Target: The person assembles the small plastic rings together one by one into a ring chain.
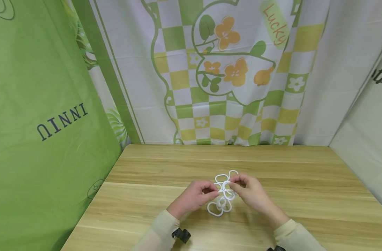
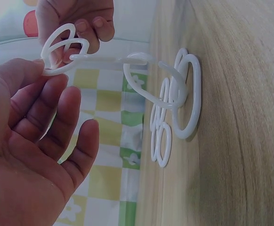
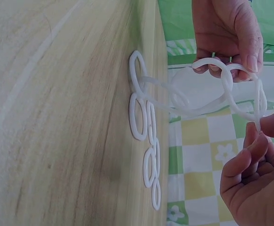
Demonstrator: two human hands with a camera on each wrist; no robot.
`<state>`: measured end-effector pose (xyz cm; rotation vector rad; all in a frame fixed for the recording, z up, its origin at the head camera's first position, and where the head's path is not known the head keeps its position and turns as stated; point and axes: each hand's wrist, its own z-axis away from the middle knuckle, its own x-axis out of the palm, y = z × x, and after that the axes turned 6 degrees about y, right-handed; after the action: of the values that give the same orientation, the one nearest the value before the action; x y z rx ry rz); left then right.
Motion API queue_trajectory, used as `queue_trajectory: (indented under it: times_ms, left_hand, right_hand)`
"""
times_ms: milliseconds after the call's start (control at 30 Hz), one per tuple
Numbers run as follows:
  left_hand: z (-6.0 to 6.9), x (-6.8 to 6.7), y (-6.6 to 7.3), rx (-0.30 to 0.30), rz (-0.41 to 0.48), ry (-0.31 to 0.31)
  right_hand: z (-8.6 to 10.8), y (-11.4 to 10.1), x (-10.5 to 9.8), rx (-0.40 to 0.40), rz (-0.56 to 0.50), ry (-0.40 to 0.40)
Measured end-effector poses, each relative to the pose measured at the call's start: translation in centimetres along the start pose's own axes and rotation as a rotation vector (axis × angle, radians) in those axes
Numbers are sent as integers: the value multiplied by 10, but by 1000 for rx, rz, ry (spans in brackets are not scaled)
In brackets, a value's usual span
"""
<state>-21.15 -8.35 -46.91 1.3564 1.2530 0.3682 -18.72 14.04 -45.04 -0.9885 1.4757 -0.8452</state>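
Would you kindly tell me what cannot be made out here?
- Left wrist view: part of the pinched white ring, hidden by the left hand.
- Right wrist view: outline of the slanting white ring, blurred.
- Head view: black object beside the right sleeve, cut off by the bottom edge.

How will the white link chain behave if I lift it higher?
The white link chain will probably flop, since its links hook loosely through one another. Each link seems fairly stiff: the one the left hand pinches looks cleanly rounded. The smooth, glossy surface may make it slightly slippery in the grip.
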Motion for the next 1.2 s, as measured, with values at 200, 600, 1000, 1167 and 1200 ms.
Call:
queue_trajectory:
  times_ms: [200, 600, 1000, 1167, 1200]
  left_hand:
    - [0, -1, 1, 3, -2, 3]
    - [0, -2, -2, -9, 31, -31]
    - [-1, -3, -5, -49, 64, -34]
    - [-2, -2, -5, -88, 96, 41]
    - [-2, -2, -5, -84, 97, 45]
  right_hand:
    - [0, 1, -1, 2, 26, -1]
    - [-1, -1, -1, 84, -102, 62]
    - [5, -8, 7, 79, -209, 81]
    - [6, -11, 13, 97, -242, 81]
    - [6, -11, 14, 95, -250, 81]
